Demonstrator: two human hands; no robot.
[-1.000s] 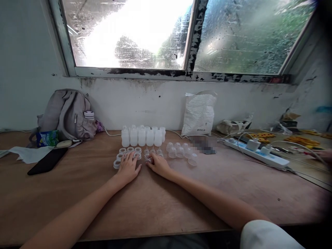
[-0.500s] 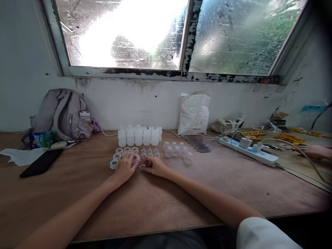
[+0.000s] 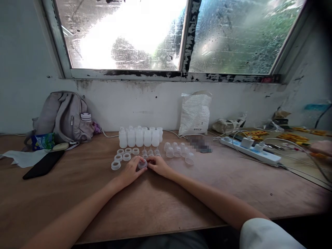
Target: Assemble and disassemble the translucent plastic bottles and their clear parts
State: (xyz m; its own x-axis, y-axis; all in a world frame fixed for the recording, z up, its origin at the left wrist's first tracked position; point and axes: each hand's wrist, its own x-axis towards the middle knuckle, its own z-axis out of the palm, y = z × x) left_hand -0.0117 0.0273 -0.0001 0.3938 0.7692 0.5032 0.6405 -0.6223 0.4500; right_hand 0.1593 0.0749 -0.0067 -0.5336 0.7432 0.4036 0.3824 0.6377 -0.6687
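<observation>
A translucent screw ring (image 3: 142,164) is gripped between the thumb and fingers of my left hand (image 3: 131,170), just above the table. My right hand (image 3: 158,166) is closed in a pinch at the ring's right side. A clear bottle nipple seems to be at its fingertips, mostly hidden by the fingers and ring. Left of my hands lie several loose rings (image 3: 118,157) in rows. Right behind my fingers are several clear nipples (image 3: 150,152), partly covered by my right hand. White plastic bottles (image 3: 139,138) stand upright in rows behind them.
Clear dome caps (image 3: 177,151) are grouped to the right. A white power strip (image 3: 250,150) with cables lies farther right, near another person's hand (image 3: 321,148). At left are a black phone (image 3: 43,165) and a grey backpack (image 3: 61,116). A white packing bag (image 3: 195,114) leans on the wall.
My left hand has moved right, bringing one ring away from the ring rows. My right hand has shifted slightly right, and both hands now meet at the ring.
</observation>
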